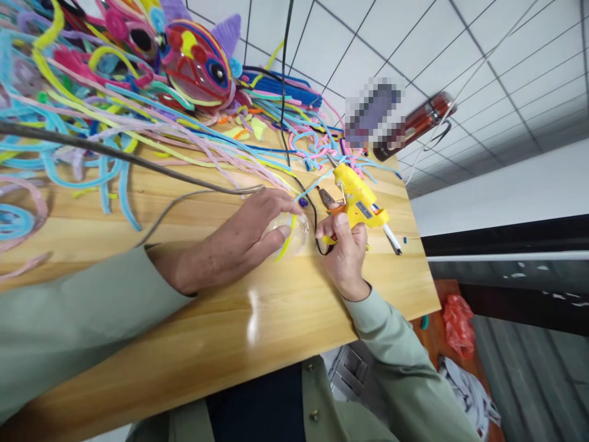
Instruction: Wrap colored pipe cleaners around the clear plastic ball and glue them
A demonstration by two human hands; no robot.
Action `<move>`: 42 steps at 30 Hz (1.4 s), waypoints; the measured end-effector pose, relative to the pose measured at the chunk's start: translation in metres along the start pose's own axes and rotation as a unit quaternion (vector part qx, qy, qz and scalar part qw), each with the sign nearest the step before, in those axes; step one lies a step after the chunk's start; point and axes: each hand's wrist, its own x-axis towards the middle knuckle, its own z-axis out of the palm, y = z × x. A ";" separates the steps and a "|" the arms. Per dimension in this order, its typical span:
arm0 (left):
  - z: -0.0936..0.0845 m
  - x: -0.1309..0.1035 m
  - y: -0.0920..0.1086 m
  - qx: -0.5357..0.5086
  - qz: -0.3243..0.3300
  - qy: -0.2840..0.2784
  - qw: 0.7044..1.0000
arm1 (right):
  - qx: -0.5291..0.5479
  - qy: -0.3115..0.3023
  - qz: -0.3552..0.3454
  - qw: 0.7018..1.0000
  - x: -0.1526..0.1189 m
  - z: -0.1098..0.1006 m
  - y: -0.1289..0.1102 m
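Observation:
My left hand (pixel 246 233) is curved over a clear plastic ball (pixel 300 234) on the table, thumb and fingers holding it from the left. A yellow-green pipe cleaner (pixel 286 247) runs across the ball. In my right hand (pixel 345 258) is a yellow hot glue gun (pixel 358 191), gripped by its handle. Its nozzle points up and away to the left, and a glue stick (pixel 392 238) sticks out of the back. Pliers (pixel 326 199) with orange handles lie just beyond my right fingers. A small dark blue coil (pixel 302 202) rests beyond the ball.
Many coloured pipe cleaners (pixel 179 138) cover the table's far left. A decorated fish-like ball (pixel 197 67) sits among them. Dark cables cross the wooden table (pixel 193 344). At the far right are a red thermos (pixel 416 126) and a blurred-out object. A tiled wall (pixel 350 37) borders the back.

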 end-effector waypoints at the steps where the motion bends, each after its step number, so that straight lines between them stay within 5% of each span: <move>1: 0.000 0.000 0.000 -0.002 0.000 0.002 1.000 | -0.001 0.000 -0.001 1.000 -0.001 0.000 0.000; 42: -0.009 -0.003 0.003 0.033 -0.043 -0.028 0.998 | 0.024 -0.035 0.001 0.999 -0.008 0.003 0.011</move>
